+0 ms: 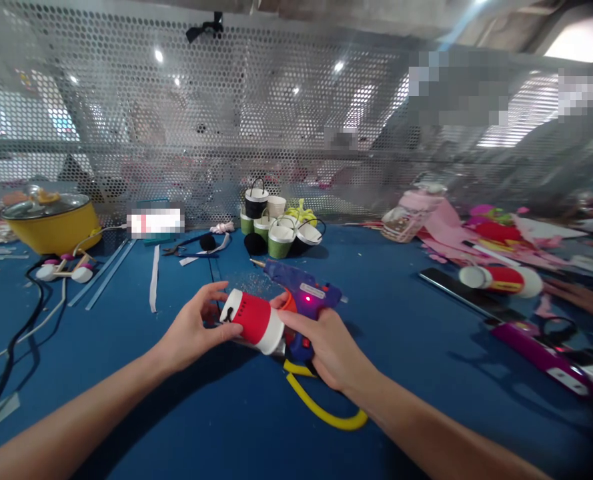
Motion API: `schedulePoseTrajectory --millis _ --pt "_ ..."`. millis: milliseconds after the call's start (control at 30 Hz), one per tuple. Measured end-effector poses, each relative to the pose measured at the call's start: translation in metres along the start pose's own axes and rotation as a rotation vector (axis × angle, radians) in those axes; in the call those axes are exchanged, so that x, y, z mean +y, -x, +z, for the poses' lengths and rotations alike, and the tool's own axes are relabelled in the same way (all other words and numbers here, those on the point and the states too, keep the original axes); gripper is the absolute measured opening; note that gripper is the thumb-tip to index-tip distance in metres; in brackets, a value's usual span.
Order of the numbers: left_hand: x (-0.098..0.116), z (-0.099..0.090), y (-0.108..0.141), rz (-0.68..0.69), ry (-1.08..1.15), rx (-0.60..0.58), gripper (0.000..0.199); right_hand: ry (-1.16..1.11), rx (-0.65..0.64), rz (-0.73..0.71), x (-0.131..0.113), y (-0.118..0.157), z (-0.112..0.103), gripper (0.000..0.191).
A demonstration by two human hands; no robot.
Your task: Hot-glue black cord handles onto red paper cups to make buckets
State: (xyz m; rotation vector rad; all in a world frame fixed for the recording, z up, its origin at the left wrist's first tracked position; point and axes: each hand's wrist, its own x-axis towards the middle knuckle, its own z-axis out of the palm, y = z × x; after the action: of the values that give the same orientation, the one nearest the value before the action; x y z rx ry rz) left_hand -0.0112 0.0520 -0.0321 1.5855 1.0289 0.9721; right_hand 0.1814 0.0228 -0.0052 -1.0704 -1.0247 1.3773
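A small white paper cup with a red sleeve [256,321] lies tilted between my hands, with a short black cord at its left end. My left hand [193,330] grips that end, thumb on the near side and fingers curled behind. My right hand [333,347] is closed around a blue hot glue gun [309,297] with an orange trigger and a lit red light. The right thumb rests against the cup's rim on the right. The glue gun's nozzle points up and left, above the cup and apart from it. A yellow-sleeved cord [326,410] hangs below the gun.
Several small green and white cups [279,239] stand at the back. Pliers [181,248] and white strips lie left of them. A yellow pot [53,220] and cables occupy the left side. On the right are another red-and-white cup [501,280], a purple power strip [536,357] and another person's hand [583,297].
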Motion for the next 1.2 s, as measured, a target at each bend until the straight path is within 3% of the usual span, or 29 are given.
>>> schedulePoseTrajectory --millis 133,267,367,533,700,833,1200 --pt "0.003 -0.005 0.000 0.033 -0.063 -0.093 0.056 0.177 -0.064 -0.030 -0.004 0.000 -0.006 0.019" --pt "0.010 -0.011 0.000 0.103 -0.192 -0.022 0.048 0.560 -0.027 -0.243 -0.014 0.002 -0.010 0.019" --pt "0.013 -0.015 0.000 0.127 -0.215 0.005 0.047 0.706 -0.043 -0.347 -0.020 0.008 -0.009 0.014" --pt "0.009 -0.018 -0.002 0.098 -0.140 -0.029 0.050 0.755 -0.140 -0.240 -0.016 0.017 -0.008 0.014" --pt "0.009 -0.018 -0.002 0.083 -0.138 -0.050 0.047 0.885 -0.136 -0.271 -0.015 0.017 -0.007 0.015" --pt "0.009 -0.018 -0.002 0.084 -0.143 -0.048 0.048 0.935 -0.063 -0.262 -0.012 0.017 -0.006 0.017" --pt "0.008 -0.018 -0.002 0.089 -0.129 -0.045 0.048 0.692 -0.033 -0.307 -0.014 0.014 -0.007 0.011"
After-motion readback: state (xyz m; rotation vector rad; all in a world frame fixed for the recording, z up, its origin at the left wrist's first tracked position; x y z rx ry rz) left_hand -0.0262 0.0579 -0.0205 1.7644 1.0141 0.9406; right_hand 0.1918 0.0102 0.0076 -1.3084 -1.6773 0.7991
